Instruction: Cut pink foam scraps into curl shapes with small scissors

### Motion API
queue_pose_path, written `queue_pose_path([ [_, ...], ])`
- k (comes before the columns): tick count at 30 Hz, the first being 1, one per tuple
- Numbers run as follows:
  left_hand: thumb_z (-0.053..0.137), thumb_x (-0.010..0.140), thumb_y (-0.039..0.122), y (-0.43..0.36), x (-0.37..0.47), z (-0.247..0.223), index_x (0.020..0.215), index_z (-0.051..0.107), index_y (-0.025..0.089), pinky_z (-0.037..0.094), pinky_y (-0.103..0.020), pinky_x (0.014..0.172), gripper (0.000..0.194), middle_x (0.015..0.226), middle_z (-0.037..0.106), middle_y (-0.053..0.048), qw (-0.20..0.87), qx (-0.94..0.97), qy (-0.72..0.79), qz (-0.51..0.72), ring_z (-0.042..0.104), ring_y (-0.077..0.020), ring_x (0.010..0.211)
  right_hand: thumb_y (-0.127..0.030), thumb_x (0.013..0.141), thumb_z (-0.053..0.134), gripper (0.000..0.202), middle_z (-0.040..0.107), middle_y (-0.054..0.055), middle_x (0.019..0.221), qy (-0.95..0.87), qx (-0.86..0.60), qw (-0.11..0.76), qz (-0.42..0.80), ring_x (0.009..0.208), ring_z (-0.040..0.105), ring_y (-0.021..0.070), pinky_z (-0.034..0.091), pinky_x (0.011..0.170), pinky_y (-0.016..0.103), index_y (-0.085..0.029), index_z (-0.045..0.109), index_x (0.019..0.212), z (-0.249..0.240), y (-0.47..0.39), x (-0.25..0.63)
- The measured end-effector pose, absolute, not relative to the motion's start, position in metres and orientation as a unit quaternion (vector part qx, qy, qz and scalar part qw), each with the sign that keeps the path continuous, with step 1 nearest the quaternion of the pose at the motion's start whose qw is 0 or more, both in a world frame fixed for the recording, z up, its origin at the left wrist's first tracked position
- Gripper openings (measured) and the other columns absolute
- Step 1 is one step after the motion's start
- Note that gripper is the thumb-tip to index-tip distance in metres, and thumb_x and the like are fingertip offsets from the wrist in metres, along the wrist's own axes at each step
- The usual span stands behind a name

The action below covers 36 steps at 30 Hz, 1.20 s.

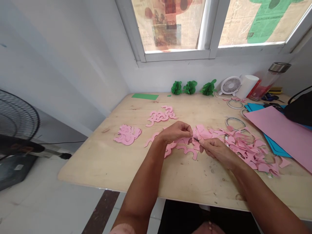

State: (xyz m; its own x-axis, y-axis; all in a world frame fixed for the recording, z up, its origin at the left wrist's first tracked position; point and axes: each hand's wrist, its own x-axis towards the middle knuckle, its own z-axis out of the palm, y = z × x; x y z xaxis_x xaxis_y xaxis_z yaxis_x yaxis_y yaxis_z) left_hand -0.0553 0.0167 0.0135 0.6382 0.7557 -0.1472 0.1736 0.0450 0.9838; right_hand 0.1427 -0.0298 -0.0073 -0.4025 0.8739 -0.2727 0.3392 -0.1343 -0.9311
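Above the middle of the table, my left hand [179, 131] is closed in a pinch on a small piece of pink paper [193, 136], mostly hidden by the fingers. Close by on the right, my right hand [213, 147] is closed around a thin, dark-tipped tool [196, 139]. Its tip meets the paper; its handle is hidden, so I cannot tell its exact kind. Wavy pink paper cut-outs [187, 150] lie under and beside my hands. Further left are a cluster of curved pink strips [161, 116] and a stack of pink cut-outs [128, 134].
Pink scraps [251, 148] are heaped at right, near tape rolls [235, 123], blue sheets [275, 143] and a pink sheet [285, 133]. Along the wall stand green paper figures [190, 87], a small white fan [230, 85] and a bottle [270, 81]. A green strip [145, 96] lies back left.
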Motion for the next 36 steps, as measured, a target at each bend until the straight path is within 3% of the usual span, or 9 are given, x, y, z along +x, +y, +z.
queue_pose_path([
  [24,0.057,0.068,0.014,0.0195,-0.0583,0.0103,0.064,0.057,0.013,0.043,-0.023,0.063,0.004,0.056,0.061,0.0,0.685,0.627,0.293,0.227,0.058,-0.0104,0.059,-0.055,0.08,0.044,0.044,0.021,-0.008,0.044,-0.625,-0.472,0.224,0.58,0.041,0.016,0.007,0.011,0.042,0.024,-0.016,0.055,0.064,-0.0095,-0.0303,0.1429],
  [36,0.058,0.068,0.015,0.0199,-0.0598,0.0099,0.063,0.056,0.012,0.042,-0.022,0.057,0.005,0.057,0.061,-0.001,0.701,0.624,0.279,0.203,0.057,-0.0099,0.054,-0.055,0.079,0.047,0.043,0.023,-0.007,0.048,-0.651,-0.472,0.213,0.555,0.044,0.019,0.0079,0.014,0.044,0.025,-0.016,0.057,0.063,-0.0102,-0.0295,0.1451],
])
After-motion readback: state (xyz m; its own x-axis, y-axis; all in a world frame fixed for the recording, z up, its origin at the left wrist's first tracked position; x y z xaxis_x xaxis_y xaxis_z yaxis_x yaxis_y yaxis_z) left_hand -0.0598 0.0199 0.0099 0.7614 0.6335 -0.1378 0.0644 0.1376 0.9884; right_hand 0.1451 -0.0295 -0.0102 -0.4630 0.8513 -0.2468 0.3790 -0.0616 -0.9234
